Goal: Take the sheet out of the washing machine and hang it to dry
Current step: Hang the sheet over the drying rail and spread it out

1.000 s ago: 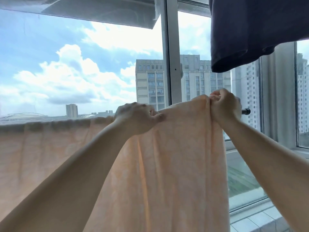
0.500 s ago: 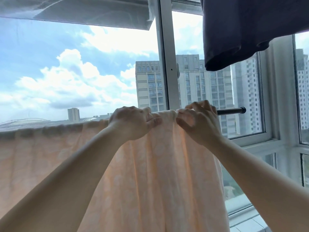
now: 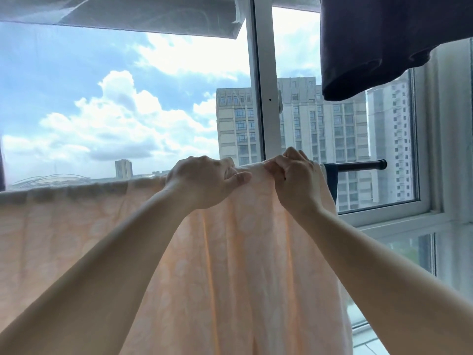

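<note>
Item: peach sheet (image 3: pixel 230 265), draped over dark rod (image 3: pixel 358 165) from 9 o'clock to centre; left hand (image 3: pixel 204 181) and right hand (image 3: pixel 297 183) both curled, pinching its bunched top edge. Risk: uneven overhang slides it off; folds dry slowly; crowding the dark cloth (image 3: pixel 332 180) at 3 o'clock.

No text, label, brand, number or sign can be read anywhere here.
</note>
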